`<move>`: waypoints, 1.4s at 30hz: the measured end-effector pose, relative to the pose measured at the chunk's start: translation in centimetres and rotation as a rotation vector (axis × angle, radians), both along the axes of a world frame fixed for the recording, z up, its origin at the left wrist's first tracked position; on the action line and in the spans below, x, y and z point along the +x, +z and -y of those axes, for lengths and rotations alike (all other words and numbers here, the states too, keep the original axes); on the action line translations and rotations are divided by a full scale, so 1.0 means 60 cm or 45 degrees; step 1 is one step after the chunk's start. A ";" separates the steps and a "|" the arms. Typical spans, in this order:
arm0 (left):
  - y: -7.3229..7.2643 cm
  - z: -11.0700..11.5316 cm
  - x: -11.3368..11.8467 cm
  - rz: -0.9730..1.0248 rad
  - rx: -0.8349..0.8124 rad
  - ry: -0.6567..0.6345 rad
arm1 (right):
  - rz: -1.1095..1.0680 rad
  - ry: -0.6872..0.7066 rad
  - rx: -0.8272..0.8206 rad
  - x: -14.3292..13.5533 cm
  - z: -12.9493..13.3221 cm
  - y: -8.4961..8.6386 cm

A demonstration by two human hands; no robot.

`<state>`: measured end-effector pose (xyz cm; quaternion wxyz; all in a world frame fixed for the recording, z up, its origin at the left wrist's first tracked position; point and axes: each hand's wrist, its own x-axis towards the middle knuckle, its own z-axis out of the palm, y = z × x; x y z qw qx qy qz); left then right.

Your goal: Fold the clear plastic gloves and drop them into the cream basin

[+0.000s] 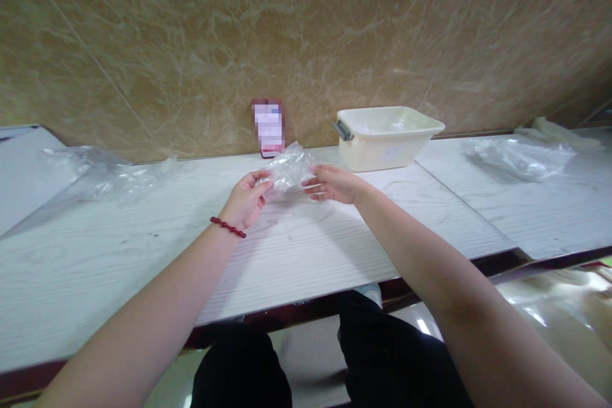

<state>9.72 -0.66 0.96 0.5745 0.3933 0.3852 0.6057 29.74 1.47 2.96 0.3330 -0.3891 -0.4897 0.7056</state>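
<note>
A crumpled clear plastic bag is between my hands, above the white wood-grain table. My left hand, with a dark red bead bracelet at the wrist, pinches the bag's left side between thumb and fingers. At the bag's right edge is my right hand, its fingers stretched out and slightly apart, with the fingertips beside or touching the plastic. What the bag contains, if anything, cannot be made out.
A phone leans on the marble wall behind the bag. A cream bin with a grey handle stands to its right. Loose clear plastic lies at the left and right, with pale cloth at the far right.
</note>
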 end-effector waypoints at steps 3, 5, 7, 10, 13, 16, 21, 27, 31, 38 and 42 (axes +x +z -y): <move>0.002 0.001 0.001 0.013 -0.023 -0.003 | 0.050 -0.001 -0.011 -0.001 0.003 0.001; 0.003 0.003 0.003 0.008 -0.032 -0.013 | 0.109 -0.019 -0.042 -0.002 0.003 0.002; 0.004 0.004 0.004 -0.004 -0.036 -0.024 | 0.152 -0.018 -0.067 -0.003 0.002 0.001; 0.003 0.005 0.005 -0.038 -0.035 -0.038 | 0.147 0.006 -0.047 -0.002 0.000 0.000; 0.002 0.005 0.004 -0.055 -0.019 -0.059 | 0.121 -0.005 -0.028 -0.002 -0.001 0.000; 0.001 0.004 0.002 -0.058 -0.008 -0.076 | 0.095 -0.049 -0.046 -0.003 -0.001 0.002; 0.000 0.003 0.002 -0.068 -0.010 -0.089 | 0.013 -0.098 -0.130 -0.002 -0.003 0.004; 0.002 0.006 0.004 -0.100 -0.015 -0.124 | 0.060 -0.086 -0.062 -0.002 -0.001 0.005; 0.002 0.006 0.004 -0.121 -0.005 -0.147 | 0.127 -0.094 0.034 -0.004 -0.002 0.002; -0.004 0.008 0.002 -0.208 -0.010 -0.213 | 0.408 -0.272 0.455 0.001 -0.019 -0.012; -0.001 0.009 0.000 -0.217 -0.012 -0.290 | 0.429 -0.309 0.504 0.005 -0.023 -0.017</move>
